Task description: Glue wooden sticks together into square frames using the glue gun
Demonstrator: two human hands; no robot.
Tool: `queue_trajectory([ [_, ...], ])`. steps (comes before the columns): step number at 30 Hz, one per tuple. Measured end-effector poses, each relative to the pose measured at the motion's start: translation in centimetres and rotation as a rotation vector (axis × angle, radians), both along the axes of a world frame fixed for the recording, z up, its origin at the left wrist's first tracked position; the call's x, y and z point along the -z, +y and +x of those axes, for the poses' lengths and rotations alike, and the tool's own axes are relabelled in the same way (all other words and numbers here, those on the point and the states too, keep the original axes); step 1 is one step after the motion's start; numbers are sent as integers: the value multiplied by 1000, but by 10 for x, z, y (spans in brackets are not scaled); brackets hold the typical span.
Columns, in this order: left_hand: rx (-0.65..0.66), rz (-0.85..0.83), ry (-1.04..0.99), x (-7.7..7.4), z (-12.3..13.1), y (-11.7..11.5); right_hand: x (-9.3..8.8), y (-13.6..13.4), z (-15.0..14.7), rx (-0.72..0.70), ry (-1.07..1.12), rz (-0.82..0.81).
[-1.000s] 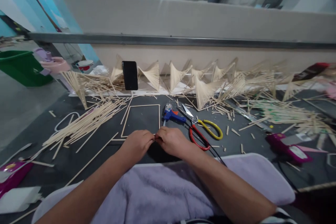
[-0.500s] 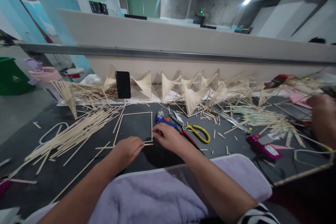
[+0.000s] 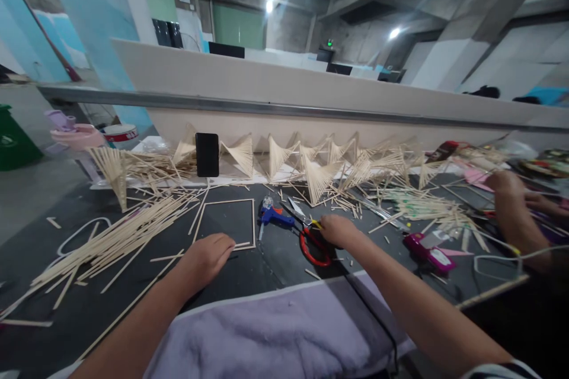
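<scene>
My left hand (image 3: 211, 257) is closed over the near side of a square frame (image 3: 254, 222) of thin wooden sticks lying on the dark table. Its fingertips press together on a thin stick (image 3: 242, 244) at that side; the hand hides part of it. My right hand (image 3: 340, 231) has its fingers curled round the yellow handle of a pair of scissors (image 3: 317, 262), whose other handle is red. The blades point away to the left, and the yellow loop is mostly covered. Just left of the scissors lies a blue hot glue gun (image 3: 280, 218).
Long loose sticks (image 3: 128, 231) are heaped at left. A black phone (image 3: 207, 155) stands before several twisted stick models (image 3: 322, 177). At right lie a magenta glue gun (image 3: 429, 251) and cables, near another person's hand (image 3: 509, 189). A lilac cloth (image 3: 267, 337) covers the near edge.
My right hand has left the frame's near corner and moved right onto the scissors' yellow handle. My left hand stays at the frame's near side. The view has tilted up slightly.
</scene>
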State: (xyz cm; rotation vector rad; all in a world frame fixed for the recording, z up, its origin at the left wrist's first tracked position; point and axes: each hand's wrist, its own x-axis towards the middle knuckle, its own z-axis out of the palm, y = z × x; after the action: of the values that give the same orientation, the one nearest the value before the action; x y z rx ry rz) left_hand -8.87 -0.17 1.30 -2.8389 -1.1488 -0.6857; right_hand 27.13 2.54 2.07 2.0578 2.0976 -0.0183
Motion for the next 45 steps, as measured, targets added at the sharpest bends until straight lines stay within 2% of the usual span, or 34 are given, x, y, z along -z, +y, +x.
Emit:
queue_trajectory([
  [4, -4, 8, -5, -3, -1, 0, -4, -4, 0, 29, 22, 74],
  [9, -14, 0, -17, -3, -3, 0, -21, -18, -4, 46, 11, 384],
  [13, -27, -34, -59, -1, -6, 2, -36, -18, 13, 74, 68, 586],
  [15, -49, -72, -109, -5, -8, 3, -43, -14, 22, 79, 239, 715],
  [17, -102, -126, -194, -12, -9, 1, -49, -12, 22, 81, 558, 811],
  [18, -143, -165, -245, -17, -9, 0, -51, -13, 17, 88, 765, 809],
  [20, -232, -275, -359, -27, -9, -3, -56, -20, -6, 97, 1222, 630],
  [22, -310, -420, -485, -35, -9, -5, -59, -32, -38, 96, 1571, 343],
  [25, -363, -639, -707, -39, -9, -6, -58, -51, -82, -15, 1833, -128],
  [28, -339, -821, -919, -38, -10, -5, -51, -59, -108, -202, 1972, -402],
  [30, -316, -902, -1014, -39, -11, -5, -44, -57, -118, -298, 1944, -471],
  [32, -303, -952, -1080, -41, -11, -7, -37, -53, -125, -321, 1834, -430],
  [35, -273, -992, -1169, -45, -9, -10, -27, -48, -131, -323, 1544, -230],
  [39, -278, -1003, -1258, -47, -5, -12, -16, -49, -134, -454, 1130, 36],
  [41, -285, -1003, -1281, -46, -4, -13, -12, -52, -135, -496, 1020, 68],
  [45, -257, -1008, -1292, -45, -2, -13, -11, -58, -140, -466, 864, 54],
])
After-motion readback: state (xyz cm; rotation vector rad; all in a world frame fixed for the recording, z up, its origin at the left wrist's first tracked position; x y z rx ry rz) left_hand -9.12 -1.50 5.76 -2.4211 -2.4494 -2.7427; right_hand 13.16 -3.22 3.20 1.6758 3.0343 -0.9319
